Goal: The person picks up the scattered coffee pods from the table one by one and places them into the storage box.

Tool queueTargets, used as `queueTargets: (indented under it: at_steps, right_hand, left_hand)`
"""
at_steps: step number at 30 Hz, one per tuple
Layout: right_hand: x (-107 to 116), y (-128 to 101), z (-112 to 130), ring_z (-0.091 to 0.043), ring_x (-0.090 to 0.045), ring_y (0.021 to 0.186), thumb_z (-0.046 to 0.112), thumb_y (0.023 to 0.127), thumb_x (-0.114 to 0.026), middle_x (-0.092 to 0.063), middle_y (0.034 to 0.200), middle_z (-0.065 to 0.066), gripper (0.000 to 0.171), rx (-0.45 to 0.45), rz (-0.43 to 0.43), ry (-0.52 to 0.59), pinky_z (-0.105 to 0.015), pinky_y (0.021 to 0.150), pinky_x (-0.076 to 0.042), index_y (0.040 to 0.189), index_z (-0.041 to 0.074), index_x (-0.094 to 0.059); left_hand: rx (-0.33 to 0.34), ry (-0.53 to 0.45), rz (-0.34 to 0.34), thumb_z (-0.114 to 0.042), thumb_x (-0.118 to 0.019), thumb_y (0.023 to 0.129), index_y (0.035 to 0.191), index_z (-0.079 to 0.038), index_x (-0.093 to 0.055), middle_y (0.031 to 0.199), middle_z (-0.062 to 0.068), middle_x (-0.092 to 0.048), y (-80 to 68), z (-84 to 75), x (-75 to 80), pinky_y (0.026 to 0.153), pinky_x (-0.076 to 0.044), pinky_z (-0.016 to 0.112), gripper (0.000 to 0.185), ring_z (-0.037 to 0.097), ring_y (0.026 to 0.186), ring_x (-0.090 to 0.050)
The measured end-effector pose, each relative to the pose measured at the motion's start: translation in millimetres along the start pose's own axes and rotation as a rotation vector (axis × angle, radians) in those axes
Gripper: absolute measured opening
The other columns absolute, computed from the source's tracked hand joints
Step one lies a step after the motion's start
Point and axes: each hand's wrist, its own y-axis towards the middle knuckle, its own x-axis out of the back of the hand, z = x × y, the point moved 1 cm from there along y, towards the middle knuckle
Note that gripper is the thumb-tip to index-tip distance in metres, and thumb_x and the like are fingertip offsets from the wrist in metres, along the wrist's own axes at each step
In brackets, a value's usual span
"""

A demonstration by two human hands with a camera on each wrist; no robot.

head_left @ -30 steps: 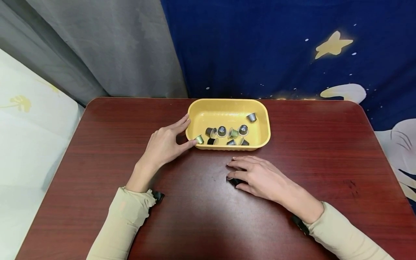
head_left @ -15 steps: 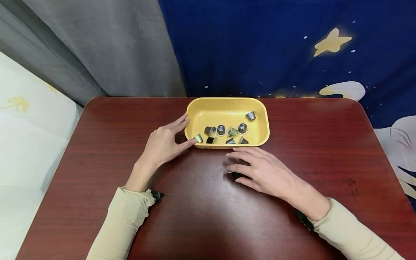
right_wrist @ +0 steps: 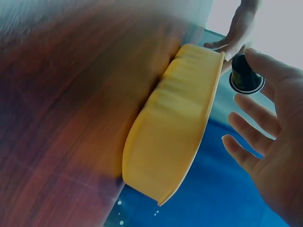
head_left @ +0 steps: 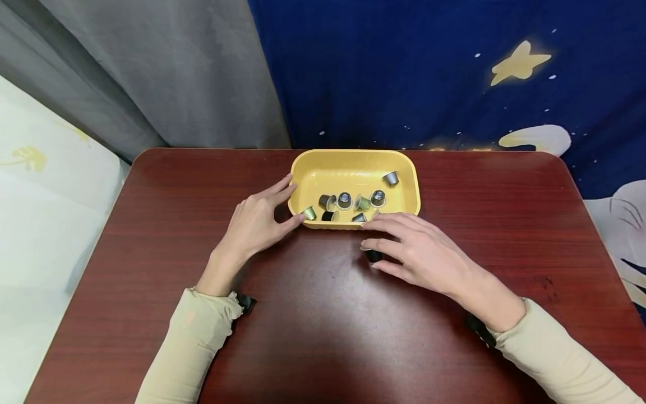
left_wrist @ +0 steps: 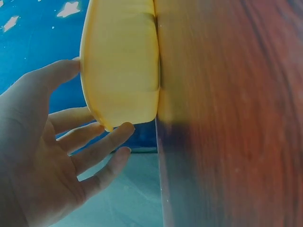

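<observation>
My right hand pinches a black coffee capsule between thumb and index finger, just in front of the yellow plastic tub. In the right wrist view the capsule has its wide rim downward, and the other fingers are spread beside it. At the tub's left end, my left hand rests thumb and fairly straight fingertips against the rim. The left wrist view shows these fingers around the tub's corner. Inside lie several capsules, such as a green one and a silver one.
The tub stands near the far edge of the reddish-brown wooden table. Behind that edge hang a grey curtain and a blue curtain with stars. A white sheet hangs along the left.
My right hand has lifted the black capsule and moved it up and forward toward the tub, its fingers now overlapping the near rim. The left hand has stayed at the tub's left end.
</observation>
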Motion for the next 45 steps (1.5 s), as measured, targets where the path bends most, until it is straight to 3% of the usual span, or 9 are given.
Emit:
queueTargets:
  at_steps: [4,8,19,45]
  right_hand:
    - [3,0,-5,-0.028,-0.051,0.128,0.03,0.089,-0.074,-0.06,0.134,-0.007,0.036,-0.009,0.002,0.012,-0.043,0.111,-0.034,0.121,0.013,-0.07]
    - [6,1,-12,-0.027,-0.051,0.129,0.03,0.089,-0.075,-0.06,0.134,-0.008,0.036,-0.024,-0.013,0.019,-0.042,0.11,-0.035,0.12,0.012,-0.071]
    - [11,6,-28,-0.028,-0.054,0.126,0.027,0.085,-0.079,-0.062,0.131,-0.01,0.037,-0.04,-0.078,0.036,-0.042,0.109,-0.036,0.117,0.012,-0.072]
    - [12,11,-62,-0.029,-0.056,0.122,0.018,0.079,-0.082,-0.063,0.129,-0.012,0.036,-0.093,-0.126,-0.023,-0.043,0.109,-0.037,0.113,0.009,-0.074]
  left_hand:
    - [-0.017,-0.045,-0.001,-0.048,-0.073,0.086,0.141,-0.01,-0.057,0.153,-0.003,-0.044,0.6,-0.3,-0.5,0.089,-0.051,0.05,0.068,0.03,0.119,-0.061]
    - [-0.031,-0.075,-0.013,-0.044,-0.074,0.086,0.14,-0.005,-0.057,0.153,0.001,-0.045,1.0,0.8,-1.9,0.098,-0.047,0.048,0.069,0.028,0.128,-0.055]
    - [-0.063,-0.106,-0.059,-0.042,-0.075,0.085,0.139,-0.001,-0.056,0.151,0.006,-0.048,0.9,3.9,-4.4,0.1,-0.047,0.044,0.07,0.026,0.128,-0.054]
    - [-0.019,-0.123,-0.033,-0.043,-0.076,0.084,0.14,0.002,-0.054,0.153,0.006,-0.044,1.3,-4.9,-5.7,0.101,-0.047,0.042,0.075,0.026,0.13,-0.053]
